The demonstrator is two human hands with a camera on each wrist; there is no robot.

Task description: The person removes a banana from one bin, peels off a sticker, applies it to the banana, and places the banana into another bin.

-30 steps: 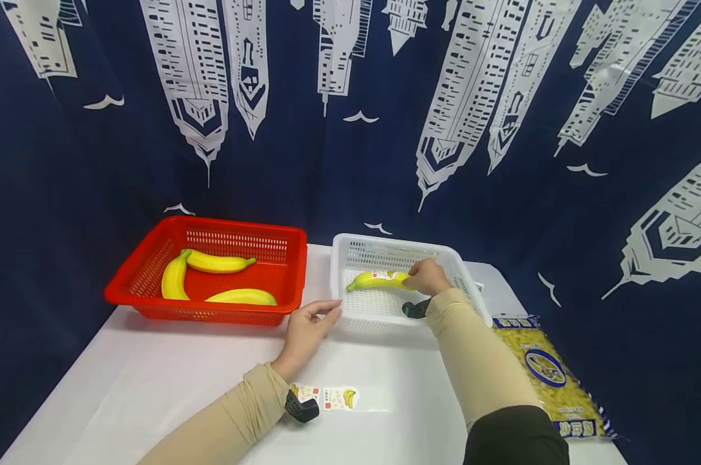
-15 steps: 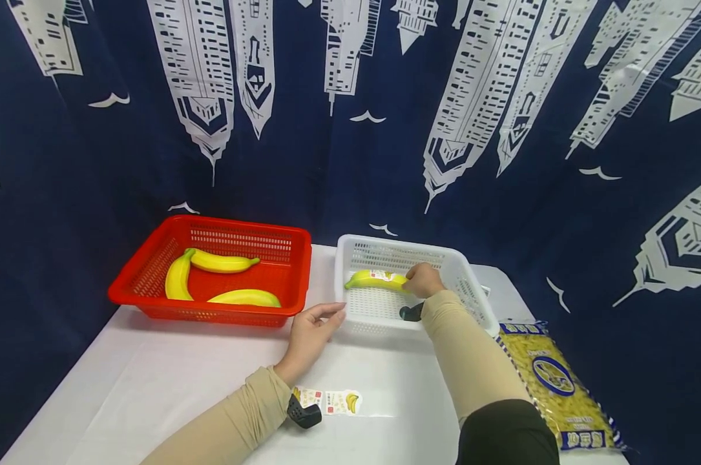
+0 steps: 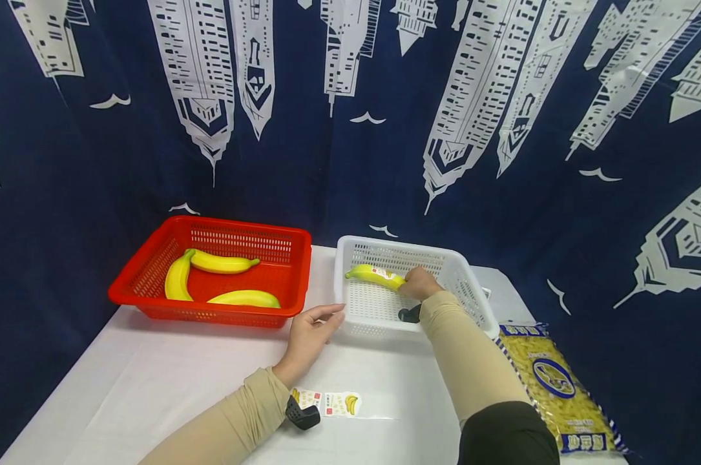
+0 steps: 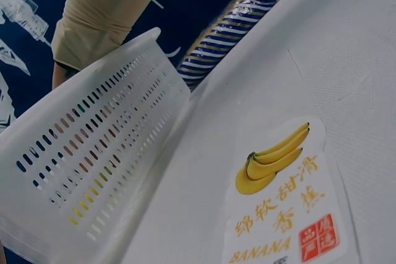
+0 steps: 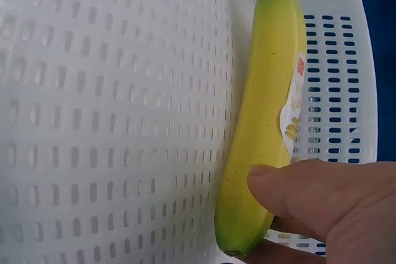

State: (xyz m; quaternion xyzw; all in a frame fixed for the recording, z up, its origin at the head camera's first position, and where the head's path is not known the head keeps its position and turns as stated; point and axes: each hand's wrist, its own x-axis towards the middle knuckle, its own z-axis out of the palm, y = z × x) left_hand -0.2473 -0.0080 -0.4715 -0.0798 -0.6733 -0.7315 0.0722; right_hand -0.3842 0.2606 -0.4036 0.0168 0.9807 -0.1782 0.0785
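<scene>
The right hand (image 3: 420,283) is reached into the white perforated plastic basket (image 3: 350,250), with its forearm laid over the basket's near rim. One end of a yellow banana bearing a small sticker (image 3: 376,276) is pinched between thumb and fingers; in the right wrist view the thumb (image 5: 291,185) is seen pressed on the banana's (image 5: 263,128) lower end. The banana is held inside the basket, close to its far wall, with the free tip pointed toward the basket's left side.

The left hand (image 3: 311,330) is rested just outside the basket's near left corner, fingers relaxed and slightly spread, nothing gripped; whether the rim is touched cannot be told.

Bare white worktop (image 3: 152,387) is left open in front of the basket and to its near left. Two banana-printed labels (image 3: 331,402) are laid flat on the worktop in front of the basket, close by the left wrist; one label (image 4: 284,202) is seen near the basket's side wall (image 4: 93,171) in the left wrist view.

A red plastic mesh basket (image 3: 152,265) holding three yellow bananas (image 3: 222,262) is set just left of the white basket. A striped yellow packet (image 3: 554,381) is laid to the white basket's near right. A dark blue curtain printed with white skyscrapers (image 3: 350,129) is hung behind both.
</scene>
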